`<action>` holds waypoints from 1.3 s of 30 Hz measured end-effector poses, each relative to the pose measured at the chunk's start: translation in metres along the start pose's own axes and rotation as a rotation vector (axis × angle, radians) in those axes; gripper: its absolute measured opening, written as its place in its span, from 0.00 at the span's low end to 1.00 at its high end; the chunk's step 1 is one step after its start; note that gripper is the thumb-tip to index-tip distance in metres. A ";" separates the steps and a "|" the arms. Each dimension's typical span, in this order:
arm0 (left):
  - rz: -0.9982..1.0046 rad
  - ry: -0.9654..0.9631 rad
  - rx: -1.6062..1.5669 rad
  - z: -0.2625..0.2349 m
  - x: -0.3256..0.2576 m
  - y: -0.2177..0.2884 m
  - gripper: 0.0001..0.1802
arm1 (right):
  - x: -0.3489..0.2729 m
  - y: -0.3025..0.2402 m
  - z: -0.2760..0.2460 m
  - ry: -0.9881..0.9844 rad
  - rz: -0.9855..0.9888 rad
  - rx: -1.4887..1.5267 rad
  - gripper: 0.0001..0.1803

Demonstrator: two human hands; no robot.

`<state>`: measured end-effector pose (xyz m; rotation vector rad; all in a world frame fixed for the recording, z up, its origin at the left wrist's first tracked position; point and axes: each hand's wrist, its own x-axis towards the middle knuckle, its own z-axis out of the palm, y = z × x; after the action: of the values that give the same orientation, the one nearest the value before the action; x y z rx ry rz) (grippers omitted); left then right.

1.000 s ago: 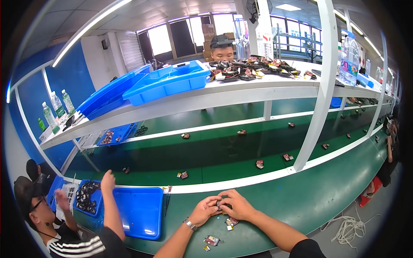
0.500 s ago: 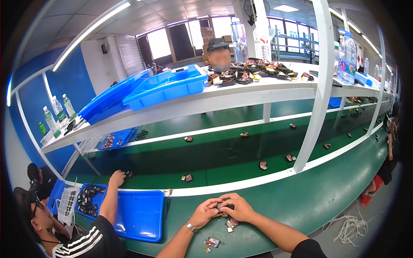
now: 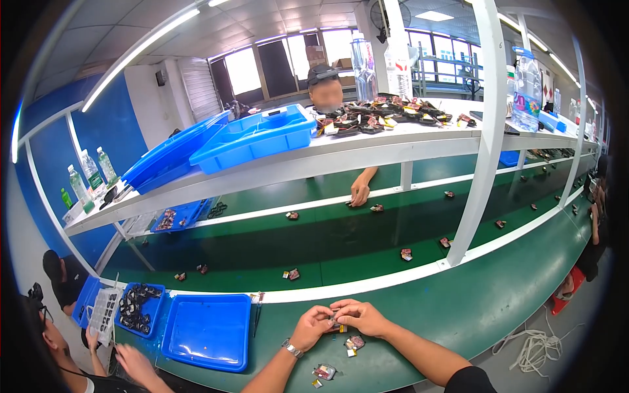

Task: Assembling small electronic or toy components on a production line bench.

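Note:
My left hand (image 3: 314, 327) and my right hand (image 3: 364, 317) meet over the near green worktop, fingers closed around a small electronic unit (image 3: 338, 327). Mostly my fingers cover it; a dark edge and a bit of yellow show below them. Just beneath my hands lies a second small unit (image 3: 354, 342), reddish-brown with a white and yellow tab. Closer to the worktop's front edge rests another unit (image 3: 324, 371), greyish with a yellow tab. My left wrist wears a metal watch.
Beyond a white rail, a green conveyor belt (image 3: 341, 262) carries several small units. An empty blue tray (image 3: 208, 363) and a blue tray of black parts (image 3: 159, 314) sit left, beside a co-worker's hand (image 3: 134, 363). Another person's hand (image 3: 360, 190) reaches across the belt. Overhead runs a white shelf (image 3: 275, 167).
The co-worker at left has drawn an arm back from the belt, where a unit now lies. A hand has appeared over the far belt side. Belt units shifted slightly right. My hands stay together.

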<state>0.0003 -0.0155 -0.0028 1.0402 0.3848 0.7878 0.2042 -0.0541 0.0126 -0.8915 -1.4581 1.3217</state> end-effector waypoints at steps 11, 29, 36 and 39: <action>-0.001 0.045 0.133 -0.003 0.000 -0.001 0.08 | 0.001 -0.001 0.000 0.012 0.026 0.008 0.10; -0.070 0.093 -0.014 -0.008 0.001 -0.011 0.05 | 0.001 -0.005 0.002 0.034 0.098 -0.019 0.09; -0.125 0.142 -0.027 0.009 0.002 0.000 0.11 | -0.004 -0.013 0.007 0.129 -0.118 -0.535 0.09; -0.120 0.155 0.025 0.006 0.002 -0.002 0.14 | -0.008 -0.018 0.015 0.213 -0.231 -0.706 0.08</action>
<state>0.0067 -0.0186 -0.0017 0.9726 0.5853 0.7594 0.1934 -0.0685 0.0292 -1.2161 -1.8161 0.5084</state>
